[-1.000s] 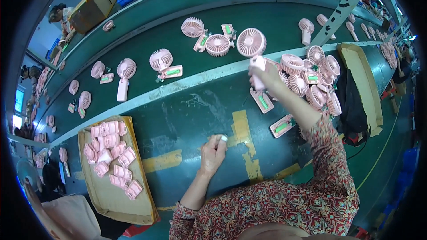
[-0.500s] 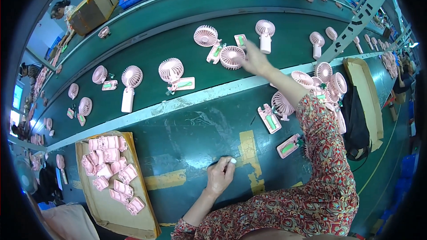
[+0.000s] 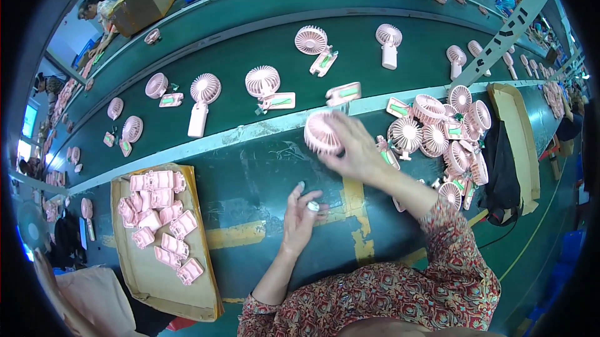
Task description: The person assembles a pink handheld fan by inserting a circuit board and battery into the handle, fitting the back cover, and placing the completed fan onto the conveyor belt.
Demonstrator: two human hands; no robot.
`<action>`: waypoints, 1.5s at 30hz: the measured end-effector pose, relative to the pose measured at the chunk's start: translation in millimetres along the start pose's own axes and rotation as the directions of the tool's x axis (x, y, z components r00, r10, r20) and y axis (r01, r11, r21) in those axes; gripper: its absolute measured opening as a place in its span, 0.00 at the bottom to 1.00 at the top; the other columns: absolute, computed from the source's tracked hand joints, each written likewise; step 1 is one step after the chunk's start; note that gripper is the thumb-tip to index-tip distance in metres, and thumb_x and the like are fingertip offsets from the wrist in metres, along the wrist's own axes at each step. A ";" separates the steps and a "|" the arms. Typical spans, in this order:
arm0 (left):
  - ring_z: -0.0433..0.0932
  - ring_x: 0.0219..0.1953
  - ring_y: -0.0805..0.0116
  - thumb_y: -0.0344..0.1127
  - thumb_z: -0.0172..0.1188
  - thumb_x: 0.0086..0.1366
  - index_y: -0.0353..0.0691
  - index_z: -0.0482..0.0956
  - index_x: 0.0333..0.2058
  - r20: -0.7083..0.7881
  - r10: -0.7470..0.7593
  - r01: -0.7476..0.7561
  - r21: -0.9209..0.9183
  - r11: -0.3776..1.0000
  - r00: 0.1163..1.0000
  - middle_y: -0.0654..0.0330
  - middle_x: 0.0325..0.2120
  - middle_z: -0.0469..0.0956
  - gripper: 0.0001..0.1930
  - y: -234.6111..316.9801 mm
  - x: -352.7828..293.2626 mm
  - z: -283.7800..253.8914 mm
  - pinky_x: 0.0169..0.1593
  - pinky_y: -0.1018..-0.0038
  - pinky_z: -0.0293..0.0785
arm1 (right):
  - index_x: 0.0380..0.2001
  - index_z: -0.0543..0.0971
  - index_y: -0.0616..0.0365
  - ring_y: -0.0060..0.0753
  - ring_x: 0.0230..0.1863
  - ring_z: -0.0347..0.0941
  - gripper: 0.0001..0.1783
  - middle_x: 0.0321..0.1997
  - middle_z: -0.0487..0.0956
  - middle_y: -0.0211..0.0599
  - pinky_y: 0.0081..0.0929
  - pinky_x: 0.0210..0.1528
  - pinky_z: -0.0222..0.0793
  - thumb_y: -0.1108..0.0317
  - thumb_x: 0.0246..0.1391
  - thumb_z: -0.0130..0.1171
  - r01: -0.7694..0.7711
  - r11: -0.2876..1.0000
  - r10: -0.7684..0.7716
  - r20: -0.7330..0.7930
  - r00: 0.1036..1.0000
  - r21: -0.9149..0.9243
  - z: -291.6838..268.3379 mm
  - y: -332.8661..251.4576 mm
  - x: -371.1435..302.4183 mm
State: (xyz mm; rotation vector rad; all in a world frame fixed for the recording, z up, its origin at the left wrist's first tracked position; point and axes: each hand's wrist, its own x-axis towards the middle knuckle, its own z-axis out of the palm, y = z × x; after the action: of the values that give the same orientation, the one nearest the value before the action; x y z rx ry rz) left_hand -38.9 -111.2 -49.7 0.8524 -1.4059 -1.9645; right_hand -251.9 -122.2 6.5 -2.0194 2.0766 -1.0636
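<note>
My right hand (image 3: pixel 359 151) grips a pink fan head (image 3: pixel 320 132) above the near rail of the green belt. Beside it hangs an opened pink handle half (image 3: pixel 344 93) with a green piece inside, slightly blurred. My left hand (image 3: pixel 301 221) is over the bench with its fingers apart and nothing in it; something white covers one fingertip. To the right of my right hand lies a heap of pink fan heads (image 3: pixel 434 140) with opened handles. A shallow cardboard tray (image 3: pixel 209 256) of pink casing pieces (image 3: pixel 160 197) stands at the left.
Along the green belt (image 3: pixel 250 43) lie more pink fans, some with closed handles (image 3: pixel 197 119). The metal rail (image 3: pixel 244 131) divides belt and bench. A slanted metal post (image 3: pixel 500 40), a black bag (image 3: pixel 503 165) and a cardboard sheet (image 3: pixel 519 143) are at the right. A person (image 3: pixel 100 15) works far left.
My right hand has drawn the fan head and its opened handle off the belt toward me. My left hand has lifted and its fingers have spread. Belt fans appear shifted right and up.
</note>
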 end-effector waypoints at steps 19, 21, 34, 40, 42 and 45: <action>0.75 0.42 0.72 0.33 0.69 0.47 0.32 0.68 0.50 -0.166 -0.106 0.154 0.311 0.938 0.980 0.57 0.41 0.76 0.31 40.9 -119.8 -54.4 0.47 0.76 0.72 | 0.48 0.73 0.57 0.42 0.62 0.61 0.16 0.56 0.71 0.41 0.41 0.64 0.54 0.69 0.55 0.51 0.366 0.871 -0.482 0.436 0.759 0.326 81.5 -57.1 -41.6; 0.75 0.43 0.71 0.34 0.69 0.47 0.32 0.67 0.50 -0.235 -0.023 0.097 0.309 0.946 0.972 0.56 0.41 0.76 0.32 39.9 -124.9 -63.1 0.47 0.75 0.72 | 0.49 0.73 0.57 0.42 0.64 0.59 0.17 0.57 0.70 0.39 0.41 0.65 0.53 0.67 0.57 0.49 0.178 0.917 -0.359 0.548 0.756 0.356 71.9 -60.8 -49.4; 0.74 0.43 0.72 0.33 0.70 0.46 0.31 0.67 0.50 -0.240 0.101 -0.029 0.288 0.957 0.965 0.57 0.41 0.75 0.32 61.7 -106.4 -47.1 0.48 0.76 0.71 | 0.55 0.66 0.55 0.50 0.54 0.67 0.29 0.53 0.70 0.50 0.39 0.55 0.63 0.63 0.49 0.59 -0.114 0.960 -0.083 0.653 0.752 0.254 19.5 -87.6 -97.7; 0.75 0.42 0.72 0.30 0.67 0.50 0.31 0.67 0.49 -0.369 0.200 -0.217 -0.004 0.976 0.908 0.57 0.41 0.75 0.28 72.5 -103.0 -52.1 0.47 0.75 0.72 | 0.53 0.67 0.56 0.31 0.34 0.77 0.22 0.37 0.78 0.40 0.27 0.36 0.73 0.67 0.55 0.55 -0.600 0.621 0.097 0.711 0.697 0.503 21.5 -70.9 -115.3; 0.76 0.42 0.70 0.32 0.67 0.51 0.31 0.66 0.49 -0.412 0.211 -0.274 -0.098 0.957 0.886 0.55 0.40 0.75 0.28 75.2 -97.5 -57.1 0.48 0.73 0.73 | 0.53 0.66 0.58 0.20 0.31 0.75 0.20 0.35 0.78 0.34 0.19 0.31 0.72 0.67 0.58 0.53 -0.777 0.164 0.028 0.785 0.620 0.608 10.4 -72.2 -118.5; 0.76 0.44 0.68 0.34 0.67 0.51 0.32 0.65 0.49 -0.410 0.211 -0.322 -0.223 0.920 0.887 0.54 0.42 0.75 0.29 73.4 -94.3 -57.8 0.50 0.71 0.72 | 0.51 0.66 0.58 0.20 0.28 0.74 0.20 0.35 0.77 0.34 0.17 0.27 0.71 0.62 0.59 0.53 -0.802 0.126 -0.120 0.811 0.572 0.584 1.9 -69.7 -124.0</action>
State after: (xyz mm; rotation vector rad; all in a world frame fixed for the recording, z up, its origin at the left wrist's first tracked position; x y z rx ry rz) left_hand 71.5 -95.0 22.1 0.7997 -0.9300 -1.6292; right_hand -173.3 -5.0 -11.3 -0.7828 0.8445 -0.8157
